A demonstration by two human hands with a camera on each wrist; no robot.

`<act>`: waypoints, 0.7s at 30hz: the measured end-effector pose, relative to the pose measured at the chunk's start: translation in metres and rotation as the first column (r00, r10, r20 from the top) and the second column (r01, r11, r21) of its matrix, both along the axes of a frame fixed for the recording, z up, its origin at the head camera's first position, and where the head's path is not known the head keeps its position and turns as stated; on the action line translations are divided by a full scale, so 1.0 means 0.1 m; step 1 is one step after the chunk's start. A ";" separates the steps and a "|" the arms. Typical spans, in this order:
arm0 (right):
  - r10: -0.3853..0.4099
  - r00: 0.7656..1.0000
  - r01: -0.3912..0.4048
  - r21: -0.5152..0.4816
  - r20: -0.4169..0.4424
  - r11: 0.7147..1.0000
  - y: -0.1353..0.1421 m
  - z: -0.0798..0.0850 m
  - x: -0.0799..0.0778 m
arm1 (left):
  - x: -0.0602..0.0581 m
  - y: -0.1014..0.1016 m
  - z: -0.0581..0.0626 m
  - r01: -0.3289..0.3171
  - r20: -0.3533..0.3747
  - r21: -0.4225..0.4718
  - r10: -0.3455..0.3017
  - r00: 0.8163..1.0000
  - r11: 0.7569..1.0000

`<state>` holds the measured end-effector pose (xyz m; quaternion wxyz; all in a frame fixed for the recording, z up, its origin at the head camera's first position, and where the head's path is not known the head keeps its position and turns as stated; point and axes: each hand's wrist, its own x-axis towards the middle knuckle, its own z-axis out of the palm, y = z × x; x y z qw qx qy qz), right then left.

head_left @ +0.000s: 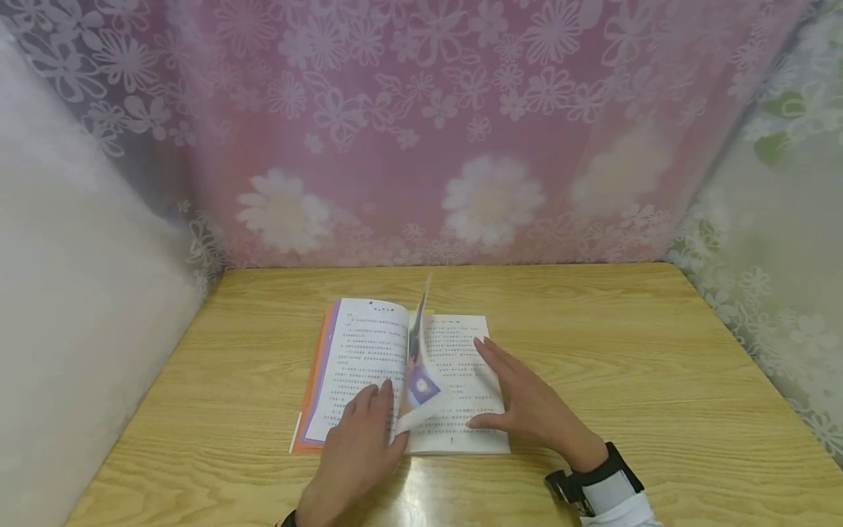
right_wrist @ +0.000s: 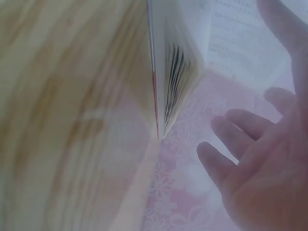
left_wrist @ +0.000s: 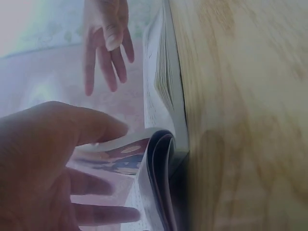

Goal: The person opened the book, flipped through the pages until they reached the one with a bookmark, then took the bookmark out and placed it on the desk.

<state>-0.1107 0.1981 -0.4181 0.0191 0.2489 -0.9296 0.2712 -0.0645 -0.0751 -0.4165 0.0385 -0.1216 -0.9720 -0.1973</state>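
An open book lies on the wooden table, with printed text on both pages. Near its spine a page with a coloured picture stands partly lifted and curved. My left hand rests over the lower left page, fingers extended, its thumb by the foot of the spine. In the left wrist view that thumb lies close to the curving page; whether they touch I cannot tell. Over the right page's outer edge, my right hand is spread with thumb and fingers apart, holding nothing. The right wrist view shows its fingers loosely extended beside the page edges.
Orange and purple cover edges show beneath the left pages. The wooden table extends around the book. A pink flowered cloth hangs behind it, with pale cloths at both sides. A black strap circles the right wrist.
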 end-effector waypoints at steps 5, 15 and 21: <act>0.021 0.995 -0.024 0.032 0.094 0.999 0.04 -0.04 0.00 | -0.01 -0.04 0.01 -0.069 -0.009 0.076 0.070 0.998 0.995; 0.074 0.974 -0.085 0.044 0.215 0.995 0.09 -0.10 0.03 | -0.15 -0.20 -0.03 -0.174 -0.146 0.133 0.193 0.970 0.976; 0.095 0.969 -0.110 0.055 0.226 0.992 0.10 -0.11 0.03 | -0.20 -0.30 -0.06 -0.141 -0.288 -0.010 0.132 0.948 0.990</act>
